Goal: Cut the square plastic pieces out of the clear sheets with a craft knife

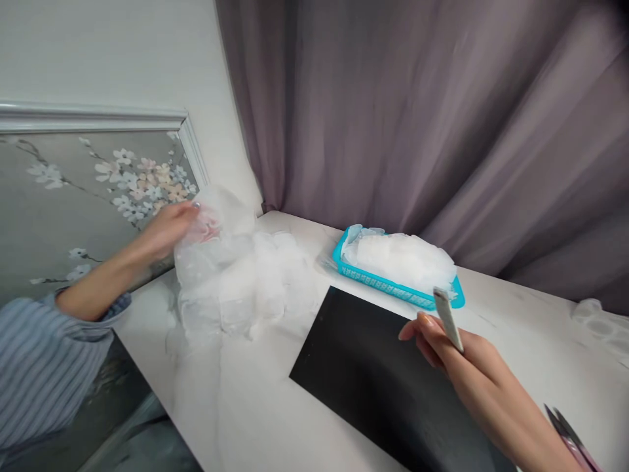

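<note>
Surface [260,400]: bright, under soft and rather even light, with only weak shadows.
Curtain [393,98]: dimmer, with dark shading between the folds.
Upper right corner: falling almost into black.
Left hand [170,227]: smeared by motion blur.
Right hand [472,357]: clearer in its outline.
White pouches [236,282]: pale and hazy, their details partly washed out.
Black sheet [358,367]: faint greyish sheen.
Striped sleeve [49,380]: looking stretched near the picture's edge.

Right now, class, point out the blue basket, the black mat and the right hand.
Blue basket [383,284]: head view, on its front wall.
Black mat [381,380]: head view, on its bare surface.
Right hand [470,366]: head view, on its middle.
</note>
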Tool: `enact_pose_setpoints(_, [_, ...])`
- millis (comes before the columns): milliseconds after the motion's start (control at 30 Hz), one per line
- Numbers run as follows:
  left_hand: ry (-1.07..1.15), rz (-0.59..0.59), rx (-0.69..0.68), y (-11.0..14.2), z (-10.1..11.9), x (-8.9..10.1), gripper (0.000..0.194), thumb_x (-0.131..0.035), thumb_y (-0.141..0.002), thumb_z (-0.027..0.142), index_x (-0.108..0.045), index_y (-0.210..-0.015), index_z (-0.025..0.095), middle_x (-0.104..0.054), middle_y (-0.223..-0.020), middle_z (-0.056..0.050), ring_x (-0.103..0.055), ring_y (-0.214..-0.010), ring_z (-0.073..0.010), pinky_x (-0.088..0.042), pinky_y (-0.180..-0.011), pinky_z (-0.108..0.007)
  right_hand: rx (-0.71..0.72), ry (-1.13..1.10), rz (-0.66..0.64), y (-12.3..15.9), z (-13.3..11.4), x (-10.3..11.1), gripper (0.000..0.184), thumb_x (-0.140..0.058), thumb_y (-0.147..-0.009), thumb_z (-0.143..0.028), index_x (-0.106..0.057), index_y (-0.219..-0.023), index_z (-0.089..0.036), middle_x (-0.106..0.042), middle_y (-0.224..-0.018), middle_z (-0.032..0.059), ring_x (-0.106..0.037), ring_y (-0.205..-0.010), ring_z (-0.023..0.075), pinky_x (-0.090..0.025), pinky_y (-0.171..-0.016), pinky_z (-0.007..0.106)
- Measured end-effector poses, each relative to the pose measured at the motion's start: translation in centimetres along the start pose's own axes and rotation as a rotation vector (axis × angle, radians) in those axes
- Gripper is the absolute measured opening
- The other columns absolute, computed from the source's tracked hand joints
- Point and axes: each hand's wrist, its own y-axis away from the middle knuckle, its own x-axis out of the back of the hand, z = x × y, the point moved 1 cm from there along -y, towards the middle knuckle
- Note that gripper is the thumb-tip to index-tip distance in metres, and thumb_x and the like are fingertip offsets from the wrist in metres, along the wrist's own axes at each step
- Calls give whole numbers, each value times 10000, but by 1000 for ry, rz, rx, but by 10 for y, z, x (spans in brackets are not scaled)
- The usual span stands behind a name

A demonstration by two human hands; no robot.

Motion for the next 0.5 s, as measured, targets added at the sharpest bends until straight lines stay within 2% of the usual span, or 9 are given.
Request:
enact_pose_setpoints(100, [72,-39,-34,15,41,28,433,-457,-966,526,-636,-1189,201,-753,-1054,-78,-720,-951,-259,-611,-836,-405,17,-98,-23,-9,-7,-4,571,-426,-870,-710,-683,-790,-206,-579,-703,36,-491,-609,167,-363,-556,284])
enact_pose_setpoints(200, [127,-188,-54,39,84,29,443,-538,-921,585,-672,-1185,255,-773,-1051,-55,-730,-971,-272,-621,-821,-384,32,-257,-90,-16,-21,-12,539,-494,-865,-683,-680,-803,-181,-591,-698,35,-393,-532,119,-297,-511,275])
enact_pose_setpoints(267, [164,-291,-71,55,107,16,437,-532,-939,540,-657,-1232,241,-766,-1092,-47,-734,-970,-256,-623,-834,-385,10,-439,-184,-19,-32,-19,535,-507,-876,-666,-676,-918,-160,-563,-631,11,-272,-475,86,-223,-479,268])
enact_pose_setpoints(300, [171,-339,-72,62,117,6,432,-533,-945,510,-649,-1252,229,-765,-1096,-49,-737,-957,-249,-624,-830,-384,-3,-533,-226,-20,-37,-22,541,-523,-877,-654,-657,-1037,-156,-563,-612,-1,-225,-460,76,-191,-470,263])
enact_pose_setpoints(333, [171,-403,-72,68,125,-5,432,-526,-950,489,-641,-1271,223,-767,-1086,-48,-741,-935,-242,-627,-815,-380,-11,-612,-257,-22,-41,-23,572,-554,-871,-638,-602,-1184,-161,-577,-604,-10,-194,-450,69,-167,-463,255])
enact_pose_setpoints(400, [137,-540,-87,77,137,-26,446,-500,-951,487,-639,-1288,230,-772,-1046,-39,-744,-901,-238,-626,-784,-367,-11,-707,-286,-29,-44,-24,742,-644,-847,-584,-389,-1425,-196,-616,-607,-17,-184,-437,64,-146,-455,239])
enact_pose_setpoints(467, [36,-659,-142,82,145,-45,464,-474,-939,529,-669,-1257,251,-771,-1025,-25,-734,-940,-253,-618,-788,-365,-20,-744,-329,-38,-40,-20,877,-702,-827,-534,-241,-1497,-206,-622,-586,-28,-174,-430,59,-134,-447,224])
enact_pose_setpoints(500, [-37,-701,-188,83,148,-53,468,-474,-925,558,-694,-1222,269,-767,-1040,-15,-720,-991,-265,-611,-809,-365,-30,-763,-375,-43,-36,-17,875,-704,-826,-531,-247,-1491,-192,-612,-568,-34,-163,-430,56,-127,-441,220])
